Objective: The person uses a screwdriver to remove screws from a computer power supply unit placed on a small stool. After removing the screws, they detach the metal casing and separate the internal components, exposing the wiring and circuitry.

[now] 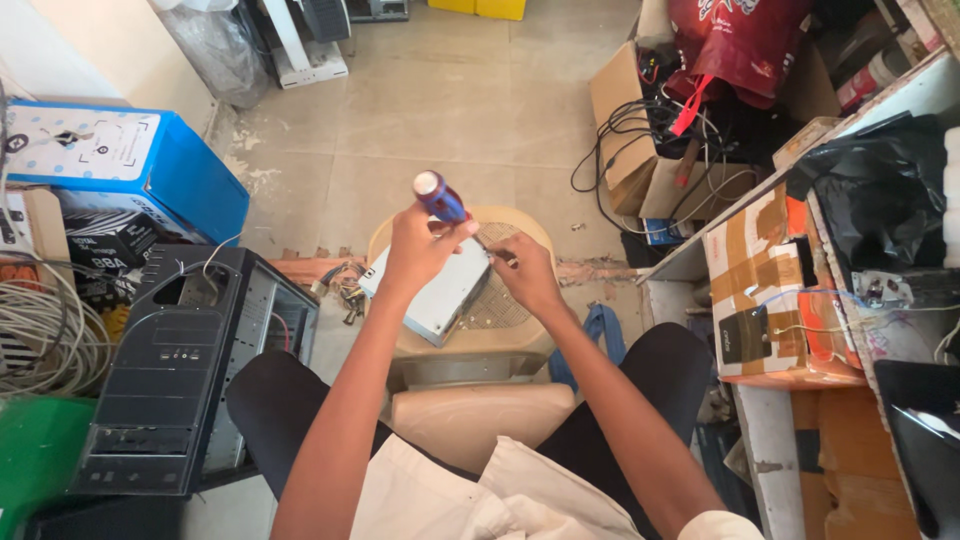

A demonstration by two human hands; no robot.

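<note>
Left hand [418,245]: fist closed round a blue-handled screwdriver [441,196].
Right hand [525,272]: fingers pinched at the screwdriver's tip.
Under both: grey metal drive box [435,295] lying on a beige plastic stool [520,335].

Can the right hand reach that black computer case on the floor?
Probably not easily: the right hand is at the grey metal box, and the black computer case sits beyond the left arm.

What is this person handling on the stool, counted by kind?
Screwdrivers: 1, blue-handled screwdriver, held in the left hand.
Metal boxes: 1, grey metal box, steadied by the right hand.
Stools: 1, beige stool.
Total: 3
</note>
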